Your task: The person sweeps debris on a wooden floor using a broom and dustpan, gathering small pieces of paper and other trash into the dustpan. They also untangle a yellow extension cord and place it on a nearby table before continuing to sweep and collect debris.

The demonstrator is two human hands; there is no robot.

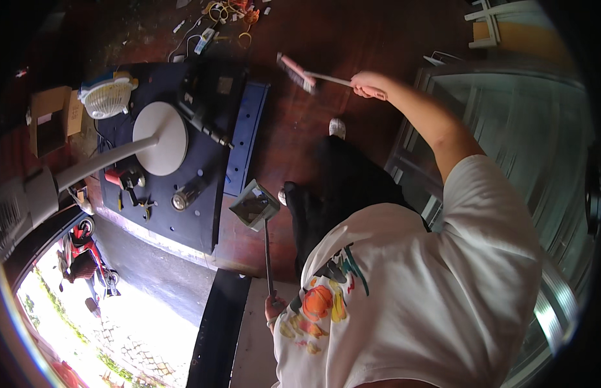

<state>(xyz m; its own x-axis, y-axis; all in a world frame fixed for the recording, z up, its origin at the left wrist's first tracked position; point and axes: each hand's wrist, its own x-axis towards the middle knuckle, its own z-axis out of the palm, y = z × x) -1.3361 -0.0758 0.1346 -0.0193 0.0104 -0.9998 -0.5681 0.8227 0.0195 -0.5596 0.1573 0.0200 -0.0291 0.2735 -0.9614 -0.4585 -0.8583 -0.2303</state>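
Observation:
My right hand reaches out ahead and grips the pale handle of a pink hand broom, whose bristles rest on the dark red floor. My left hand sits low by my white printed shirt and holds the long thin handle of a grey dustpan. The pan hangs near the floor beside my black trousers and shoe. Broom and dustpan are well apart.
A dark mat on the left carries a standing fan's white round base, small tools and a blue perforated strip. A small white fan, a cardboard box and loose wires lie beyond. A glass door frame stands right.

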